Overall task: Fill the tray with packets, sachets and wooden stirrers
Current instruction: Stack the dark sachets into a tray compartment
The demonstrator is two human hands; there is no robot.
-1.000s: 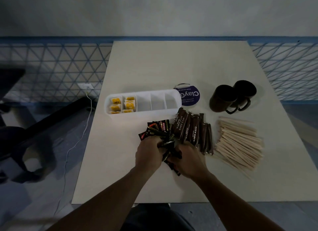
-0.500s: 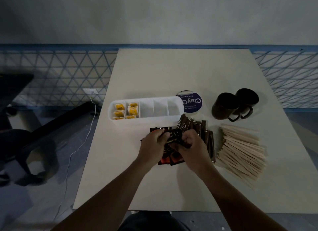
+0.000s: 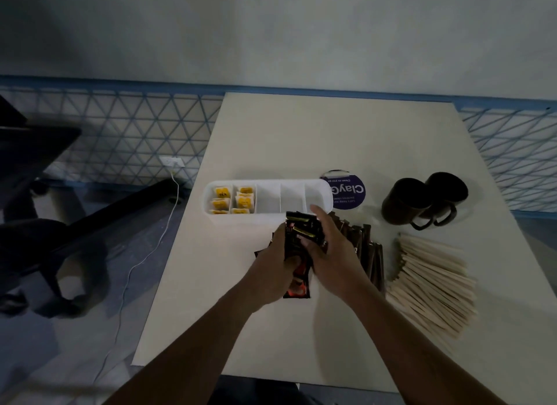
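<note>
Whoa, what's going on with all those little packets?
Someone is filling a white tray on the table. The left hand and right hand together hold a bunch of dark sachets just in front of it. Its two left compartments hold yellow tea packets; the others look empty. To the right, brown stick packets and wooden stirrers lie on the table, not yet in the tray.

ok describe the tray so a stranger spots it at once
On the pale table, look left of the two dark mugs. The tray is the long white divided box; only it holds yellow packets, at its left end.
</note>
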